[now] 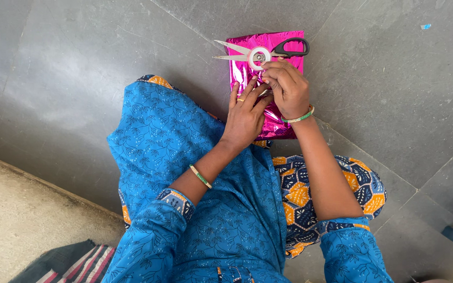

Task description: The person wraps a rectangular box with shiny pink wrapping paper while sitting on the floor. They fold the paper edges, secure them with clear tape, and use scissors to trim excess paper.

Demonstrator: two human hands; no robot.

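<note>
Scissors [260, 51] and tape roll [260, 55] lie on the wrapped parcel [247, 73], at its far edge. Parcel rests on floor [394, 78]; both hands [268, 99] on it, nearer.

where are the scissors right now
In the head view the scissors lie open on the far end of the pink foil-wrapped package on the grey floor, just beyond the right hand, with a roll of tape resting on them.

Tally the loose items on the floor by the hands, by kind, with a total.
Pink foil-wrapped package: 1
Scissors: 1
Tape roll: 1
Total: 3
The right hand and left hand rest on the package.
</note>
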